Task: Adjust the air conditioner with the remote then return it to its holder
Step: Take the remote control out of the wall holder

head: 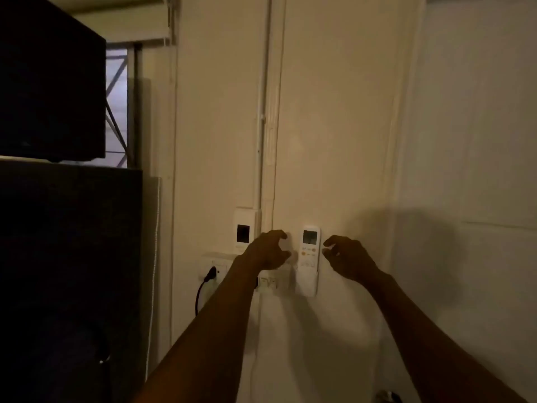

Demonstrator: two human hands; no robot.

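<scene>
A white remote with a small grey screen and orange buttons stands upright in a white holder fixed to the cream wall. My left hand hovers just left of the remote, fingers curled and apart, holding nothing. My right hand hovers just right of it, fingers also spread and empty. Neither hand touches the remote. No air conditioner is in view.
A white wall panel with a dark square sits left of the remote, with sockets and a black plug below it. A tall dark cabinet with a black box on top fills the left side. A white conduit runs up the wall.
</scene>
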